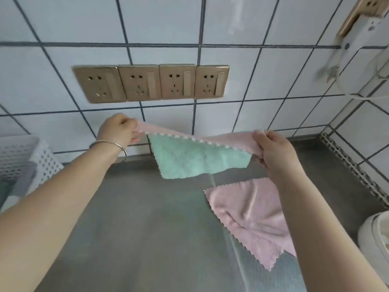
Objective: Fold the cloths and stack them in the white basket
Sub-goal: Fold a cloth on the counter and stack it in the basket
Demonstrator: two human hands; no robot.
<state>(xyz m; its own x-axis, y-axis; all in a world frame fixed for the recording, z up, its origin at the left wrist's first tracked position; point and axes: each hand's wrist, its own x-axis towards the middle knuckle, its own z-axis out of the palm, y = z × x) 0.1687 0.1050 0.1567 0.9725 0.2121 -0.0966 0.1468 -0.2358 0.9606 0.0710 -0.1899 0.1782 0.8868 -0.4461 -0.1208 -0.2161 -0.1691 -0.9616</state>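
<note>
I hold a two-sided cloth (195,159) up over the steel counter, pink on its upper face and mint green beneath. My left hand (119,129) pinches its left corner and my right hand (271,150) pinches its right corner, so the top edge stretches between them while the green side hangs down. A second pink cloth (250,216) lies crumpled and flat on the counter, partly hidden under my right forearm. The white perforated basket (42,159) stands at the far left with grey and green cloth showing inside.
The steel counter (147,228) runs below. A tiled wall with a row of gold sockets (151,83) is behind. A white wall-mounted device with a cord (362,49) hangs at the upper right. A white round appliance (376,239) stands at the right edge.
</note>
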